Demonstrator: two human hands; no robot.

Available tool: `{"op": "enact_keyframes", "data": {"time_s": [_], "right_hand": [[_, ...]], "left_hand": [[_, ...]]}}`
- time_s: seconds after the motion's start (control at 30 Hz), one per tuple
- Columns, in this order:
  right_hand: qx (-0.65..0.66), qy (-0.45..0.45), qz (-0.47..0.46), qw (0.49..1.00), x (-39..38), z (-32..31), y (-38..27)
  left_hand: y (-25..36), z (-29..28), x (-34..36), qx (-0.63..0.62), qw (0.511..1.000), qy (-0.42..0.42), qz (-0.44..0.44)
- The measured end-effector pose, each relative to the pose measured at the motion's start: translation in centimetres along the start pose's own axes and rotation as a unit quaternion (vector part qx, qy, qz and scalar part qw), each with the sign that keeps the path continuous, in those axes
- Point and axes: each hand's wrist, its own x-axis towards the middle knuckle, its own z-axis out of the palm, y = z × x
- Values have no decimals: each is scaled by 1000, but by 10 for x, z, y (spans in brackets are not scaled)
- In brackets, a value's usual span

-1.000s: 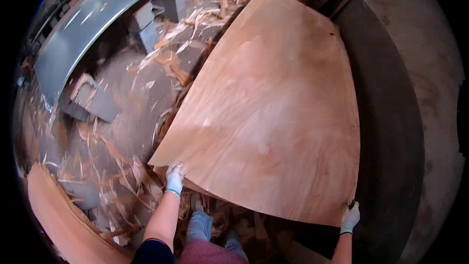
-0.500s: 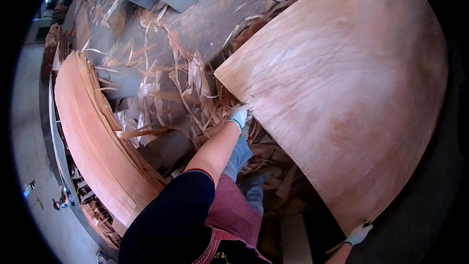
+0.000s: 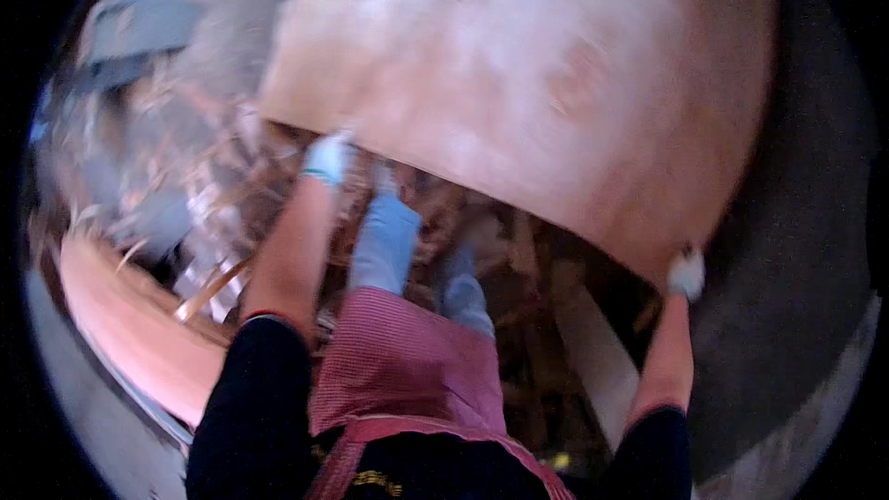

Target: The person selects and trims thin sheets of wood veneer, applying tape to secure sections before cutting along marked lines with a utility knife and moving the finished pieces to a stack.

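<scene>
A large, pale reddish-brown wood veneer sheet (image 3: 519, 83) spreads out in front of me, its near edge sloping down to the right. My left hand (image 3: 330, 156), in a white glove with a green cuff, is closed on that edge close to the left corner. At the near right corner my right hand (image 3: 686, 274), also in a white glove, grips the sheet. Both hands are blurred by motion, and the fingers under the sheet are hidden.
A stack of veneer (image 3: 139, 324) lies at the lower left. Torn wood strips (image 3: 208, 268) litter the ground around my legs. Grey slabs (image 3: 139, 28) lie at the far left. A pale board (image 3: 593, 352) is on the floor right of my feet.
My view has swung to the right, so sheet and stack appear further left and both my arms show. Both hands still hold the sheet's near edge.
</scene>
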Motion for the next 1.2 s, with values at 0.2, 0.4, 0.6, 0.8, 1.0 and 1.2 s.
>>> {"op": "enact_keyframes", "data": {"time_s": [0.2,0.4,0.6,0.8,1.0,1.2], "right_hand": [[-87,-1,101,991,45,73,-27],[-61,-6,131,989,65,114,-15],[-24,-48,145,988,92,136,5],[192,50,123,972,66,173,28],[69,-20,81,994,-13,213,74],[147,-18,109,983,-12,203,123]], "left_hand": [[13,-32,38,-10,996,39,85],[7,-30,53,78,983,24,167],[15,-37,72,37,993,28,111],[12,-21,35,117,979,83,143],[-67,118,-58,599,585,237,492],[-102,213,-78,751,514,148,386]]}}
